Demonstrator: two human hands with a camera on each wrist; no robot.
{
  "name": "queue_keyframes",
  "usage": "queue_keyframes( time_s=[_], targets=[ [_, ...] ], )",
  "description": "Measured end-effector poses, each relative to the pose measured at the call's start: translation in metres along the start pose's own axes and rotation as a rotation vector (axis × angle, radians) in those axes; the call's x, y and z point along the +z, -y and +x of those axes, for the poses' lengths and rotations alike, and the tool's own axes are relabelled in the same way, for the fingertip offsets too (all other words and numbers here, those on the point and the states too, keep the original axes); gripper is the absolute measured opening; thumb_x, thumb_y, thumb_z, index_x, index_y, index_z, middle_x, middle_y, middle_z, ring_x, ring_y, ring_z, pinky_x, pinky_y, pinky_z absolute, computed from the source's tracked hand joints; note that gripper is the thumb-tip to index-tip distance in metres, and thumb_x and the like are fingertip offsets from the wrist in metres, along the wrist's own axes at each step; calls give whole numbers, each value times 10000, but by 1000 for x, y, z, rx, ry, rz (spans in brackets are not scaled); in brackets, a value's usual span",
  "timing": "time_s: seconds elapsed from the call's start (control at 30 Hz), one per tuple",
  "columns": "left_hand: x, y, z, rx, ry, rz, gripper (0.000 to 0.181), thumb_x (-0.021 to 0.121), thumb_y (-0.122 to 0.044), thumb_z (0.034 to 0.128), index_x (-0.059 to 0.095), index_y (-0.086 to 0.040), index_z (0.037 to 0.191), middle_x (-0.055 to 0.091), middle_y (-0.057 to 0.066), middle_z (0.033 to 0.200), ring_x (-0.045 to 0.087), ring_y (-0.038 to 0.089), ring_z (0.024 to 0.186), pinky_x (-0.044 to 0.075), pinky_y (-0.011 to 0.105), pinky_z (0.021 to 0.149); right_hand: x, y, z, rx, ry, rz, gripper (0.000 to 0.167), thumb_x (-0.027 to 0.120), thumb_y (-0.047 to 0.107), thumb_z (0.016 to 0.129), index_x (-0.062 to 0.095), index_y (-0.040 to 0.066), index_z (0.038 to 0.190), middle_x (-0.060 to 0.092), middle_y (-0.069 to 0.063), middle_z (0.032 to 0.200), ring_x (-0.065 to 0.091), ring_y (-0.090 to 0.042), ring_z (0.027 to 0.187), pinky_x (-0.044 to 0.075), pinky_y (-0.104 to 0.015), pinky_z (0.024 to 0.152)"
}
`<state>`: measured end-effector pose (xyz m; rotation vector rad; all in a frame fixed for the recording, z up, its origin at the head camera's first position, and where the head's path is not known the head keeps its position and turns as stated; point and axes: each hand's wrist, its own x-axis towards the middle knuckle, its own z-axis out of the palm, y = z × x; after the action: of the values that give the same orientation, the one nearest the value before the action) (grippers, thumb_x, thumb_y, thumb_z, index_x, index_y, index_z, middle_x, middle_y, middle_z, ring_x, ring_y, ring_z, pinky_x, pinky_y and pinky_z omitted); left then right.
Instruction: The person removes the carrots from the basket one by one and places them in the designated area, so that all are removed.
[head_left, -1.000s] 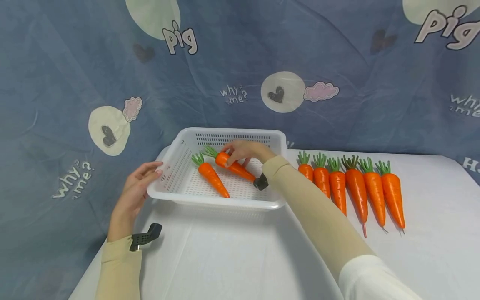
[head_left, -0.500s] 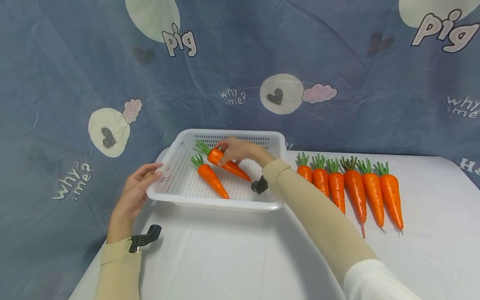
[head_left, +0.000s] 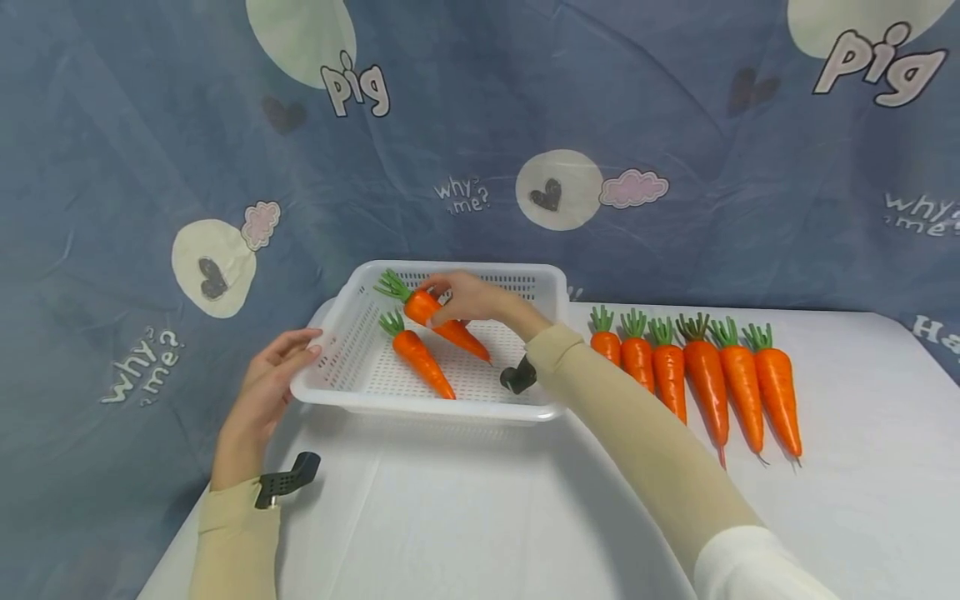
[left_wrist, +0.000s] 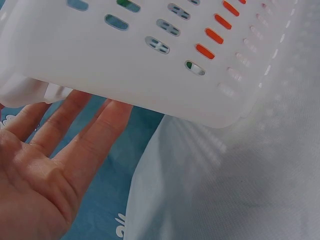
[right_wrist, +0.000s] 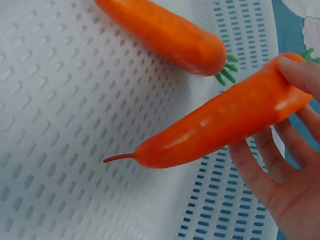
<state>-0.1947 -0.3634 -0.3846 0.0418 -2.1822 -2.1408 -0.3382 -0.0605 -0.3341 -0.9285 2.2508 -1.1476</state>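
In the head view my right hand [head_left: 468, 298] holds an orange carrot [head_left: 450, 329] with green tops inside the white plastic basket [head_left: 431, 407]. The right wrist view shows the thumb over the thick end of this carrot [right_wrist: 220, 125] and the fingers beneath it; its thin tip points away from the hand. Below it in the head view, a second carrot [head_left: 422, 362] lies on the basket floor. At the basket's left side, my left hand [head_left: 273, 371] touches the rim with nearly straight fingers. The left wrist view shows those fingers [left_wrist: 95, 145] reaching under the rim, their tips hidden.
Several carrots [head_left: 705, 375] lie side by side on the white table [head_left: 862, 433], right of the basket; the right sleeve [head_left: 630, 433] covers part of some. A blue patterned cloth [head_left: 450, 108] hangs behind the table. Dark wrist cameras are worn on both wrists.
My right hand has moved left and slightly away with the carrot, bringing it nearer the basket's back left corner. The left hand stays at the rim. The head view has shifted slightly.
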Motion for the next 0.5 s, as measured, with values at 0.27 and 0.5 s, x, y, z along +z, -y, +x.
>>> queue_keyframes(
  time_s=[0.27,0.5],
  targets=[
    [0,-2,-1,-3,7,-16,381,669,-191,956,545,-96,1303,608,-15,1169,621,109,966,553,248,696,-1,7,-8,-31,-45,34,579,739,109,881,503,148,1409,506,-112,1320,607,-239,1014,554,-331,745],
    [0,-1,-1,-1,5,-9,387,673,-192,954,543,-93,1304,606,-20,1185,610,104,985,547,237,715,-1,15,-13,-60,-57,81,597,731,90,881,479,131,1421,523,-104,1281,602,-239,1057,556,-335,756]
  ],
)
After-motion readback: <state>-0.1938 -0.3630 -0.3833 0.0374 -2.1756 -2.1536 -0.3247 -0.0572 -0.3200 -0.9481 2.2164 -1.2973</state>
